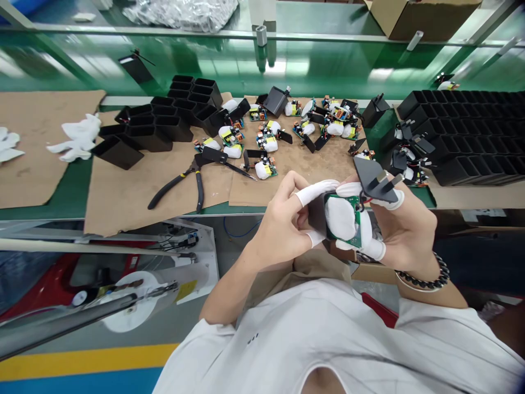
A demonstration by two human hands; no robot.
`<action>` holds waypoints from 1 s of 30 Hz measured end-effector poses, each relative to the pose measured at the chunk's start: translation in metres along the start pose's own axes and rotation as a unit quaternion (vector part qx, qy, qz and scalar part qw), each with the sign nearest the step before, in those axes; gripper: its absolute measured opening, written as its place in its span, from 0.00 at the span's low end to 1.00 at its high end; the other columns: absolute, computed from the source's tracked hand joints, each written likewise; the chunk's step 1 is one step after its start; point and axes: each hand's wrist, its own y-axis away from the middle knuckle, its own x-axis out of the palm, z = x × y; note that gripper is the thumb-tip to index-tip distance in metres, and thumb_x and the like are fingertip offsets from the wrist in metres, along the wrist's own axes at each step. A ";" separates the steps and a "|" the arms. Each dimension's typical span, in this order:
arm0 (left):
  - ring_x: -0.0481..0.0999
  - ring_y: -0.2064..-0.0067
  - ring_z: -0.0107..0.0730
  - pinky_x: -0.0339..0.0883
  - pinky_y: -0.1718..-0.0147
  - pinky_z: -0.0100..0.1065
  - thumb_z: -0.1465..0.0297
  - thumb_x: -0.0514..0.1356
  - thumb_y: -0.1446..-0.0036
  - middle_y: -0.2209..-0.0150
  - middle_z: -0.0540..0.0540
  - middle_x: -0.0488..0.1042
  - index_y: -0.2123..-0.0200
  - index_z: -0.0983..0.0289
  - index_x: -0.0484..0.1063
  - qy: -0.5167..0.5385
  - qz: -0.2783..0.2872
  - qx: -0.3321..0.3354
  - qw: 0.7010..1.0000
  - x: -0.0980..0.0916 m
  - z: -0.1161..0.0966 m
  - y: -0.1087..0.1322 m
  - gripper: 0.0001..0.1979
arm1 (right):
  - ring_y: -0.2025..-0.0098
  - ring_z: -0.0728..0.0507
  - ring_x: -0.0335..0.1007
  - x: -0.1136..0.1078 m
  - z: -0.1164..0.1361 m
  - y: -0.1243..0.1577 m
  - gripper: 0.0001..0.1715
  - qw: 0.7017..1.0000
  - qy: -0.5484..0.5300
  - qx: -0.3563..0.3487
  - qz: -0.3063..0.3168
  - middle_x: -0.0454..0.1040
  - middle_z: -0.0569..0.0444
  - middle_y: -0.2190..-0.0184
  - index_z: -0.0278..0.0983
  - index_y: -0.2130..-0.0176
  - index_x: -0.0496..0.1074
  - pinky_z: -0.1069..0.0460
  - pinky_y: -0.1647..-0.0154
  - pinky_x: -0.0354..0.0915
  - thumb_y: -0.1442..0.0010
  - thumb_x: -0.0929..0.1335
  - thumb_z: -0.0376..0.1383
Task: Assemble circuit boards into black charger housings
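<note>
My left hand [289, 221], with white finger cots on its fingers, is closed around a black plastic adapter housing [317, 214]. A green circuit board [353, 241] with a white pad [340, 218] on it sits at the housing's open end, partly inside as far as I can see. My right hand [404, 230], also in finger cots, grips the board's outer end. A black plug cover [372, 178] with metal prongs stands above the right fingers, joined to the board by short wires; part of the board is hidden by the fingers.
Cutting pliers [189, 178] and a thin-tipped black tool [227, 162] lie on the cardboard [217, 191]. Several circuit boards [266, 167] are spread behind. Empty black housings [151, 134] stand at left, with more housings [471, 137] at right. White finger cots [77, 137] lie far left.
</note>
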 end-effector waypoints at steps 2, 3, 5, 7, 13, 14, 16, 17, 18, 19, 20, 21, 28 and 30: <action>0.64 0.67 0.22 0.61 0.74 0.23 0.81 0.66 0.47 0.59 0.51 0.64 0.39 0.58 0.74 0.002 0.000 0.001 1.000 0.000 0.001 0.001 0.32 | 0.46 0.32 0.77 0.000 0.001 0.001 0.37 1.000 0.014 -0.010 0.001 0.77 0.47 0.45 0.53 0.37 0.74 0.36 0.45 0.76 0.44 0.77 0.37; 0.64 0.68 0.21 0.60 0.74 0.23 0.80 0.67 0.47 0.59 0.51 0.64 0.39 0.57 0.74 0.004 -0.001 0.001 1.000 0.000 0.002 0.002 0.32 | 0.47 0.32 0.77 0.000 0.001 0.001 0.37 1.000 0.024 -0.015 0.002 0.77 0.47 0.45 0.52 0.38 0.74 0.37 0.45 0.76 0.44 0.77 0.37; 0.62 0.69 0.21 0.60 0.75 0.24 0.78 0.67 0.45 0.59 0.51 0.64 0.40 0.57 0.75 0.002 -0.002 -0.006 1.000 0.001 0.002 0.003 0.29 | 0.48 0.32 0.79 0.000 0.003 0.001 0.34 0.999 0.040 -0.028 0.002 0.78 0.48 0.47 0.51 0.39 0.74 0.38 0.47 0.77 0.43 0.77 0.39; 0.62 0.69 0.21 0.59 0.76 0.24 0.74 0.69 0.44 0.59 0.52 0.64 0.40 0.57 0.76 -0.007 -0.006 -0.019 1.000 0.001 0.001 0.004 0.27 | 0.47 0.33 0.80 0.000 0.005 0.000 0.31 0.998 0.052 -0.043 0.003 0.79 0.48 0.47 0.50 0.39 0.74 0.39 0.47 0.78 0.41 0.76 0.41; 0.63 0.67 0.24 0.61 0.75 0.25 0.64 0.71 0.42 0.60 0.53 0.62 0.44 0.57 0.79 -0.033 -0.020 -0.056 0.998 0.001 -0.002 0.004 0.22 | 0.41 0.35 0.79 0.000 0.012 -0.005 0.26 0.991 0.095 -0.097 0.009 0.79 0.48 0.44 0.44 0.39 0.72 0.39 0.43 0.78 0.35 0.73 0.38; 0.63 0.67 0.24 0.62 0.75 0.25 0.64 0.72 0.43 0.60 0.53 0.62 0.46 0.57 0.79 -0.032 -0.020 -0.057 0.998 0.001 -0.002 0.004 0.21 | 0.40 0.35 0.78 0.000 0.014 -0.005 0.26 0.990 0.098 -0.100 0.013 0.79 0.48 0.45 0.44 0.39 0.72 0.38 0.42 0.78 0.35 0.72 0.37; 0.63 0.67 0.24 0.63 0.74 0.26 0.64 0.72 0.43 0.61 0.52 0.61 0.48 0.56 0.80 -0.020 -0.017 -0.050 0.998 0.001 -0.001 0.003 0.19 | 0.38 0.36 0.77 0.000 0.016 -0.004 0.25 0.990 0.105 -0.090 0.022 0.79 0.48 0.46 0.43 0.39 0.71 0.38 0.39 0.77 0.35 0.71 0.34; 0.62 0.67 0.24 0.64 0.73 0.26 0.64 0.72 0.44 0.61 0.52 0.61 0.49 0.55 0.80 -0.012 -0.017 -0.043 0.999 0.002 0.000 0.002 0.18 | 0.37 0.36 0.76 0.000 0.017 -0.004 0.25 0.990 0.110 -0.080 0.027 0.79 0.48 0.46 0.43 0.39 0.71 0.38 0.38 0.77 0.34 0.70 0.34; 0.62 0.68 0.24 0.64 0.73 0.26 0.64 0.72 0.44 0.61 0.51 0.61 0.50 0.55 0.80 -0.008 -0.019 -0.039 0.999 0.002 0.000 0.002 0.18 | 0.36 0.37 0.75 -0.001 0.017 -0.003 0.24 0.990 0.117 -0.071 0.032 0.79 0.48 0.45 0.43 0.40 0.71 0.38 0.38 0.77 0.34 0.70 0.34; 0.61 0.68 0.23 0.64 0.73 0.27 0.64 0.73 0.45 0.62 0.51 0.61 0.50 0.55 0.80 -0.008 -0.021 -0.040 0.999 0.003 0.001 0.002 0.18 | 0.36 0.37 0.75 -0.001 0.016 -0.002 0.22 0.989 0.124 -0.068 0.037 0.78 0.48 0.44 0.43 0.41 0.71 0.38 0.38 0.77 0.34 0.69 0.35; 0.61 0.68 0.23 0.64 0.73 0.27 0.63 0.73 0.45 0.62 0.51 0.60 0.50 0.55 0.80 -0.012 -0.024 -0.043 0.999 0.003 0.001 0.002 0.19 | 0.36 0.37 0.75 -0.001 0.014 -0.002 0.22 0.988 0.132 -0.069 0.041 0.77 0.47 0.42 0.44 0.41 0.71 0.38 0.39 0.77 0.33 0.69 0.36; 0.60 0.68 0.23 0.63 0.74 0.26 0.63 0.74 0.46 0.61 0.51 0.60 0.49 0.56 0.80 -0.019 -0.026 -0.050 0.998 0.004 0.002 0.002 0.20 | 0.36 0.37 0.75 -0.001 0.013 -0.002 0.22 0.987 0.138 -0.072 0.045 0.76 0.47 0.41 0.44 0.41 0.71 0.37 0.40 0.78 0.33 0.70 0.37; 0.61 0.71 0.20 0.60 0.77 0.24 0.65 0.78 0.55 0.62 0.49 0.61 0.52 0.60 0.81 0.046 -0.002 -0.149 0.988 0.005 0.010 0.004 0.25 | 0.31 0.31 0.68 -0.006 0.001 -0.003 0.36 0.989 0.071 0.035 0.125 0.71 0.42 0.35 0.41 0.39 0.72 0.34 0.34 0.73 0.43 0.79 0.44; 0.63 0.70 0.21 0.63 0.75 0.25 0.64 0.81 0.61 0.63 0.48 0.61 0.52 0.61 0.82 0.096 0.032 -0.214 0.972 0.003 0.014 0.004 0.30 | 0.34 0.31 0.72 -0.013 0.002 -0.004 0.41 0.982 0.021 0.114 0.146 0.74 0.46 0.37 0.43 0.41 0.75 0.37 0.37 0.76 0.51 0.83 0.48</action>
